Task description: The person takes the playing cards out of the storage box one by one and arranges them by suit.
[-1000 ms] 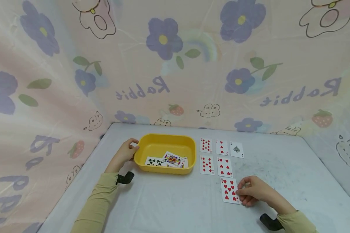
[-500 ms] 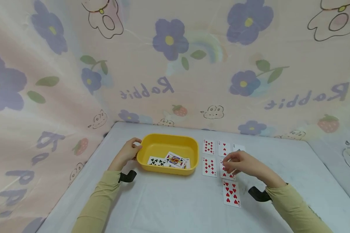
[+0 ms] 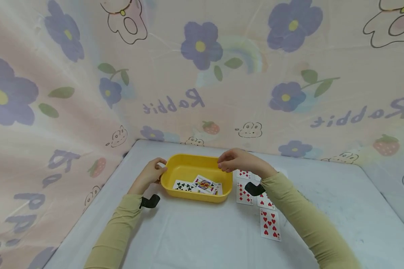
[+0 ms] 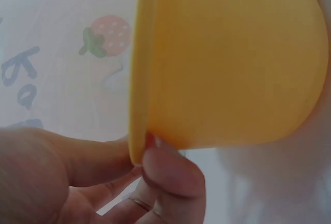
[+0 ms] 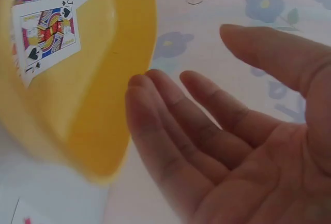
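Head view: the right hand (image 3: 242,162), at 2 o'clock of the tray (image 3: 190,196), and the right sleeve (image 3: 303,213) hide most of the top-row cards (image 3: 244,174); the heart card (image 3: 266,203) shows only its lower part. Left wrist view: the tray is cut off at 12 o'clock, the left hand (image 4: 98,164) at 8. Right wrist view: the tray is cropped at 10 o'clock; the loose card (image 5: 26,214), at 7, is reduced to a corner, its red mark illegible.

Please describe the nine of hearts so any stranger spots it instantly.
On the white table, find the yellow tub. To its right lie loose cards; the nine of hearts is the one closest to the viewer, and the only one fully uncovered.
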`<state>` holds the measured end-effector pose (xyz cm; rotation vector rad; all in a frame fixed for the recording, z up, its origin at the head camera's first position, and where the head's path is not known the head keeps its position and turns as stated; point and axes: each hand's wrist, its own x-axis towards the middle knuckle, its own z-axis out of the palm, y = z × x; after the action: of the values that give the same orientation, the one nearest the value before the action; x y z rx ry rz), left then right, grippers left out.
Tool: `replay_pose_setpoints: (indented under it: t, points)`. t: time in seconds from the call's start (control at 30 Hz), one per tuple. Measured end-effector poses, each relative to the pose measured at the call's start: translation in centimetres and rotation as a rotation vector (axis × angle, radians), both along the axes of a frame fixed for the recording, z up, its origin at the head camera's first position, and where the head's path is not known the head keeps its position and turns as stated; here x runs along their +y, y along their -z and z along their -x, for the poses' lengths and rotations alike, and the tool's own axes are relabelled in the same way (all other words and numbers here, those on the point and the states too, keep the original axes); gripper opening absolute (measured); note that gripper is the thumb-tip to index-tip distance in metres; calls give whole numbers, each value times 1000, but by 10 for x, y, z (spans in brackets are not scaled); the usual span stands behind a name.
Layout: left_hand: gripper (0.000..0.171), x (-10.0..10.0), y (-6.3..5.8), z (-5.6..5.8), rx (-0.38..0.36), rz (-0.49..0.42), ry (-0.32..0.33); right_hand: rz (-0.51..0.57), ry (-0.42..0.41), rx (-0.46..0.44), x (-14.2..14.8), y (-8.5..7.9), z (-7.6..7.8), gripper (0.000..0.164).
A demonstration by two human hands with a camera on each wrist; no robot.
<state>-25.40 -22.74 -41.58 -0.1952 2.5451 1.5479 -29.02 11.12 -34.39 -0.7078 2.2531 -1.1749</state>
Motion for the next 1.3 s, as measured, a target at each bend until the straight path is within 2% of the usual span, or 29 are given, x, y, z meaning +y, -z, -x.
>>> replay_pose_setpoints:
  t: [0.2, 0.4, 0.5, 0.6, 0.8, 1.03, 1.17, 1.3]
  points:
    - [30, -3, 0, 2, -3, -10, -2, -35, -14, -49, -32, 14, 19, 32]
    - [29, -6, 1, 5, -16, -27, -14, -53, -32, -164, -51, 29, 26, 34]
    - [29, -7, 2, 5, -22, -23, -23, -58, -10, -213, -57, 36, 30, 34]
    - [28, -6, 2, 6, -27, -16, -27, -106, 27, -217, -60, 42, 32, 33]
    - [28, -5, 2, 7, -30, -10, -32, -189, 78, -211, -65, 52, 36, 30]
    - [28, -4, 1, 4, -26, -13, -28, -205, 8, -246, -73, 58, 34, 20]
    - [27, -3, 1, 4, -31, -12, -37, -216, -5, -274, -77, 57, 30, 22]
    - [27, -3, 2, 4, -34, -3, -50, -244, -34, -251, -79, 53, 26, 26]
